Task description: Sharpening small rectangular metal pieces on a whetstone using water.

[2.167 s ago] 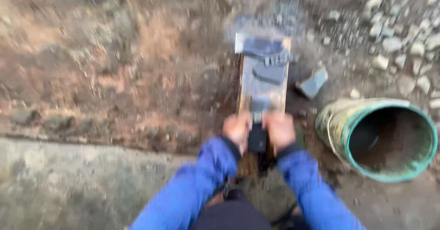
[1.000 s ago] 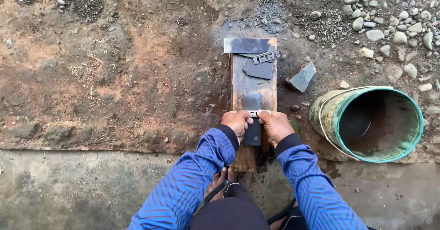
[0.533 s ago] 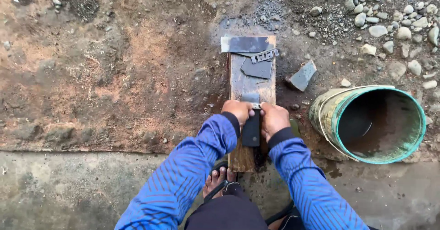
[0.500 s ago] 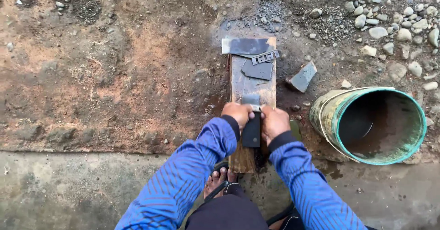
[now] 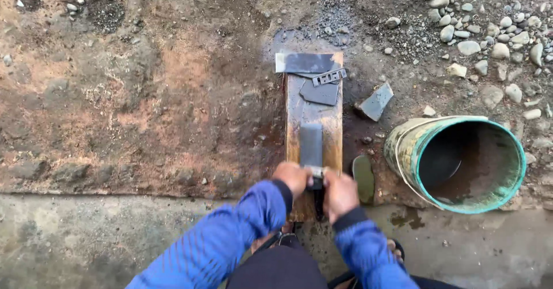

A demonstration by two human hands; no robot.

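While left hand [image 5: 292, 178] and right hand [image 5: 340, 194] grip blade [image 5: 311, 145] on plank [image 5: 331, 122], bucket [image 5: 461, 162] crowds right edge.

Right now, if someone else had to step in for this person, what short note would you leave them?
Left hand and right hand: both closed on the handle end of a flat blade.
Blade lies flat on the wet wooden plank on the ground.
Grey stone slabs sit at the plank's far end; a green bucket lies on its side to the right.
Done: plank and stones look wet.
Left: cannot tell how far the blade's edge is worked.
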